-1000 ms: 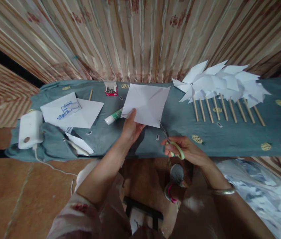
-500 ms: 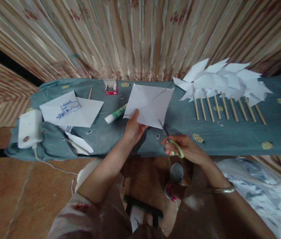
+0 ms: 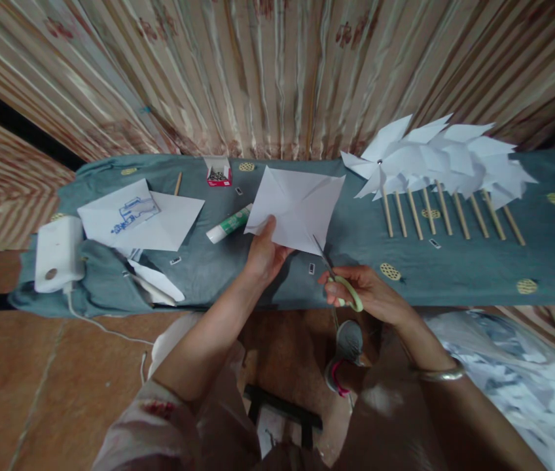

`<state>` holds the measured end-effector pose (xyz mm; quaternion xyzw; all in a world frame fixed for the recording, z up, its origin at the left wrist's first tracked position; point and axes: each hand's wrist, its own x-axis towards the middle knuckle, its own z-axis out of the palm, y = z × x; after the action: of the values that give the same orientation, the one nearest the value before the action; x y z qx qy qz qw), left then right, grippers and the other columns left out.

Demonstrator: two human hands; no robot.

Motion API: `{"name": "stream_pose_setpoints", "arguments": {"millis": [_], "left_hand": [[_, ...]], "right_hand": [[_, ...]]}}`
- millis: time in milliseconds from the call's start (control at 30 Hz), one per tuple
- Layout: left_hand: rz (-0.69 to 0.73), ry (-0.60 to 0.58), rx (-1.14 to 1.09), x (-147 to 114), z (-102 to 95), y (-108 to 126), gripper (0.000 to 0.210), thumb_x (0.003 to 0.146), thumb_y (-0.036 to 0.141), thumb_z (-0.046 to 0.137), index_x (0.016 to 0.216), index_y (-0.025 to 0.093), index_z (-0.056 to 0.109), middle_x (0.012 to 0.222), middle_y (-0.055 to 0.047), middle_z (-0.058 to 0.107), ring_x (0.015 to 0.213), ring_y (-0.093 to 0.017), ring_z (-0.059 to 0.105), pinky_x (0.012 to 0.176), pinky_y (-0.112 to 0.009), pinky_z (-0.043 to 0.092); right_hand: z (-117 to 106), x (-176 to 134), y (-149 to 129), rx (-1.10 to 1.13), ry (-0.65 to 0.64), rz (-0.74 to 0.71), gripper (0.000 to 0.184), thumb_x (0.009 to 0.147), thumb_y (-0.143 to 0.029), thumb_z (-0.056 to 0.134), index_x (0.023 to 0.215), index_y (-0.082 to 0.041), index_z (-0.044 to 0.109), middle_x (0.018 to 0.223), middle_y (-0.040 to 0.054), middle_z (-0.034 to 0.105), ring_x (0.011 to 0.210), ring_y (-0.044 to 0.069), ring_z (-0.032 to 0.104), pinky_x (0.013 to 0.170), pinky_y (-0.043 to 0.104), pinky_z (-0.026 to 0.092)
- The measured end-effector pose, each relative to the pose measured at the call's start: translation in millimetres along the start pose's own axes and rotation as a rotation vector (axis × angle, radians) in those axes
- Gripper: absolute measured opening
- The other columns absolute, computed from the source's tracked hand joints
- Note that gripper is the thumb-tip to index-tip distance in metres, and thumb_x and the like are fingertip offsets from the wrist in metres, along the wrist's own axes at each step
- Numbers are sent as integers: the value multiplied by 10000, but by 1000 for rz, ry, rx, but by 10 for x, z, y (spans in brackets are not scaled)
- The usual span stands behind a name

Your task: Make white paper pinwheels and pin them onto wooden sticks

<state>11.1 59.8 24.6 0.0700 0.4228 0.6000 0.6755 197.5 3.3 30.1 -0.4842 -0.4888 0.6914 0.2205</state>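
Note:
A square sheet of white paper [image 3: 300, 203] with diagonal creases is held up over the table by my left hand [image 3: 265, 252], thumb on top and fingers beneath. My right hand [image 3: 356, 288] has its fingers in the handles of light-green scissors [image 3: 349, 294]. Their blades lie at the paper's lower right corner, pointing in towards its middle. Just left of the paper is a green and white glue stick [image 3: 231, 224], partly covered by it.
Paper pinwheels [image 3: 425, 160] on wooden sticks lie in a row at the right. Leftward are a red box of small metal pins [image 3: 219, 175], creased paper sheets [image 3: 174, 219], a white corded device [image 3: 59, 254] and a loose stick [image 3: 178, 184]. A curtain [image 3: 277, 78] hangs behind.
The paper has shifted very slightly, its top edge a little lower. Both hands and the scissors stay almost exactly where they were.

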Motion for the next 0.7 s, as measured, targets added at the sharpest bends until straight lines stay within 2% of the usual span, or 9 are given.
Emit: {"name": "stream_pose_setpoints", "arguments": {"millis": [267, 700], "left_hand": [[-7, -4, -24, -2, 6, 8, 276, 911, 234, 555, 1185, 198, 566, 1136, -87, 685, 1097, -232, 635, 943, -420, 549], [18, -17, 0, 9, -13, 19, 170, 927, 230, 524, 1067, 179, 605, 1121, -81, 687, 1125, -230, 619, 969, -427, 526]], "right_hand": [[-12, 17, 59, 17, 22, -1, 365, 654, -503, 808, 769, -174, 699, 603, -36, 597, 543, 85, 556, 510, 198, 445], [19, 32, 3, 10, 69, -6, 393, 596, -518, 830, 717, -167, 700, 533, -34, 602, 469, 79, 542, 450, 194, 447]]}}
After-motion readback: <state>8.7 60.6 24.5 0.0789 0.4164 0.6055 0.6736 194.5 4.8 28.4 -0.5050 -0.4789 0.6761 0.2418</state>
